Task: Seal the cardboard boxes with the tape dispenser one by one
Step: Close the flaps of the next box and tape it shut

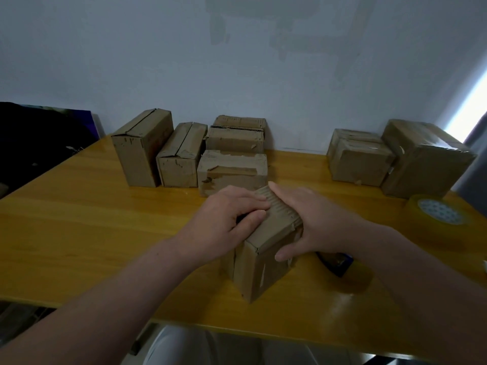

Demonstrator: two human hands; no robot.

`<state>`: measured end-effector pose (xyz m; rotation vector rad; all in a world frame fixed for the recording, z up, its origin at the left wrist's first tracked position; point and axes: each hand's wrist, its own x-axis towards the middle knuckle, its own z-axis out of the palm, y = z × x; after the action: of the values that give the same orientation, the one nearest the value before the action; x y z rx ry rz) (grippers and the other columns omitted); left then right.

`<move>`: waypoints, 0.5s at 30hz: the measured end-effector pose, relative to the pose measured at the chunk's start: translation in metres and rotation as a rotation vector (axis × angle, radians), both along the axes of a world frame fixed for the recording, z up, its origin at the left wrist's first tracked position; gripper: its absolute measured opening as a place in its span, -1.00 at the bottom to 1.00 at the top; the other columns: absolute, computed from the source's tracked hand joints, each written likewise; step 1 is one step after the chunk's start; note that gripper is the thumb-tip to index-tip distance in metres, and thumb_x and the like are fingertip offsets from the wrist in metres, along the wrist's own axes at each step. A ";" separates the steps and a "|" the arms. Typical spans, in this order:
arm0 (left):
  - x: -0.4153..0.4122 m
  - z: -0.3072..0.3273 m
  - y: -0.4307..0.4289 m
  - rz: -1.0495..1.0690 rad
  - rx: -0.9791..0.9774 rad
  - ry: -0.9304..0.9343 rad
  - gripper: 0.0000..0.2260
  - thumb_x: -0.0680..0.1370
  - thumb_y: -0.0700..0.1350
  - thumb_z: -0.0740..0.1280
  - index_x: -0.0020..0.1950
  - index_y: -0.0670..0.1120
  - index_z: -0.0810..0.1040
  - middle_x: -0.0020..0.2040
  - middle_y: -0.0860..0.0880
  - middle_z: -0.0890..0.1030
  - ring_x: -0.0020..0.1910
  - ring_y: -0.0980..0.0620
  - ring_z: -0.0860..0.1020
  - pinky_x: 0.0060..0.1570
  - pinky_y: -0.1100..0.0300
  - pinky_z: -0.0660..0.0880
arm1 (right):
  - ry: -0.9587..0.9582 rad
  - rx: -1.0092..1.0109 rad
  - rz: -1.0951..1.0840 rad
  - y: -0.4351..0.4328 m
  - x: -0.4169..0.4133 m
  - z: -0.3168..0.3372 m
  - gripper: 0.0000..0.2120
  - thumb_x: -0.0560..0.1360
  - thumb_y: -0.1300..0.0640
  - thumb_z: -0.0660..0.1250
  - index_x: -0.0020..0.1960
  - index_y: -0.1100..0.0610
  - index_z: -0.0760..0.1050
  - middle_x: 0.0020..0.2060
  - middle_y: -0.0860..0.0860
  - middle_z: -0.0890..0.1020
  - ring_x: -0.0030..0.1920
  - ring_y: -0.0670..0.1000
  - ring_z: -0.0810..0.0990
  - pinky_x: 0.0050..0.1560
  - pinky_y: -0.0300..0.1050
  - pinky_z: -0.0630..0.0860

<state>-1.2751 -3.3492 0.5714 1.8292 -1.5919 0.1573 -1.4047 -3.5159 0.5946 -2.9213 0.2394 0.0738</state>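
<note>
A small cardboard box (259, 270) stands near the front edge of the yellow wooden table (92, 219), one corner turned toward me. My left hand (226, 225) lies on its top from the left, fingers curled over the top flap. My right hand (311, 222) presses flat on the top flap from the right, with the thumb down the box's right side. The tape dispenser (334, 262), dark with a blue part, lies on the table just right of the box, partly hidden behind my right wrist.
Several cardboard boxes (232, 172) stand along the back left and middle by the wall. Two more boxes (424, 159) sit at the back right. A roll of clear tape (437, 217) lies flat at the right edge. A dark object (31, 138) lies beyond the table's left side.
</note>
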 end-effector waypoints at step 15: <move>-0.002 0.000 -0.002 -0.002 0.019 -0.007 -0.65 0.54 0.11 0.11 0.07 -0.06 0.57 -0.04 0.06 0.52 -0.05 0.17 0.42 -0.07 0.37 0.31 | 0.036 -0.212 0.064 0.019 -0.004 0.005 0.20 0.27 -0.31 0.46 0.54 -0.01 -0.31 0.53 -0.15 -0.24 0.51 -0.10 -0.25 0.35 -0.23 -0.13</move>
<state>-1.2774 -3.3509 0.5713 1.8435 -1.6048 0.1483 -1.4085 -3.4970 0.5999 -3.1408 0.1683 0.1172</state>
